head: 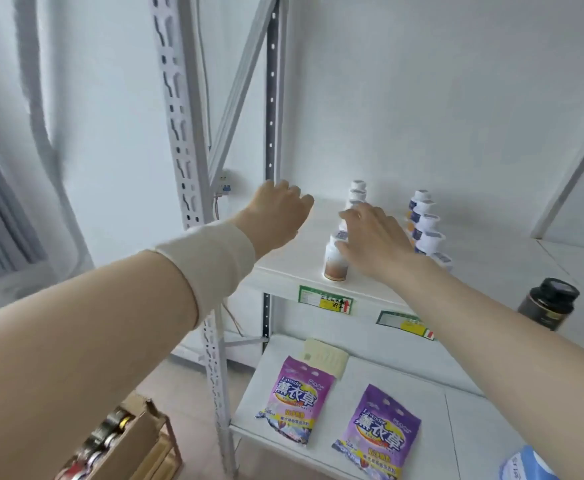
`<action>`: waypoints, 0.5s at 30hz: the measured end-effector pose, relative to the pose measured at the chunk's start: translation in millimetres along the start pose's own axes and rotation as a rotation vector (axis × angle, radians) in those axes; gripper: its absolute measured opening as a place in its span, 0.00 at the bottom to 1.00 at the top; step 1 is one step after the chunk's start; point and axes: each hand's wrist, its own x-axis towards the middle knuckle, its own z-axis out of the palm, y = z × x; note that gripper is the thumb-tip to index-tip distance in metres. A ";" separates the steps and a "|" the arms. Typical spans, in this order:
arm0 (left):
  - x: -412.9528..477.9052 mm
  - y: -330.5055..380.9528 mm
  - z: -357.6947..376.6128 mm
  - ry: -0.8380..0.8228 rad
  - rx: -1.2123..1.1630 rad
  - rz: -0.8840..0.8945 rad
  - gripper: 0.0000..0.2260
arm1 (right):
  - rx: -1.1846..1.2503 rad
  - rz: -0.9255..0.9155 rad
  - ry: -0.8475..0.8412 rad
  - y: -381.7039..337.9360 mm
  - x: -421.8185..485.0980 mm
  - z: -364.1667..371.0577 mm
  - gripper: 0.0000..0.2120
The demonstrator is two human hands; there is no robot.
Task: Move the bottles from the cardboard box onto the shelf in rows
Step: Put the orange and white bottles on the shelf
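Observation:
Two rows of small white bottles stand on the white shelf (290,261). The left row runs from a front bottle (335,263) with a brown label back to the wall, and the right row (425,226) carries blue labels. My right hand (373,237) hovers with spread fingers over the left row, just above the front bottles and holding nothing. To the left, my left hand (276,213) hangs above the bare left part of the shelf, fingers loosely bent and empty. The cardboard box (134,445) sits on the floor at the lower left with several bottles inside.
A dark jar (548,303) stands at the shelf's right front. On the lower shelf lie two purple detergent bags (297,396) (380,431) and a pale pad (325,355). A perforated white upright (186,168) rises at the left. Price tags (325,301) hang on the shelf edge.

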 end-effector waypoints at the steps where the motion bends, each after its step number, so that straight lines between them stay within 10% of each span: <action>1: -15.2 -10.3 5.1 -0.024 0.017 -0.020 0.17 | 0.009 -0.039 -0.003 -18.9 0.9 0.3 0.23; 15: -260.0 -200.0 189.1 -0.482 -0.072 -0.394 0.14 | 0.089 -0.546 -0.204 -328.3 47.9 98.5 0.23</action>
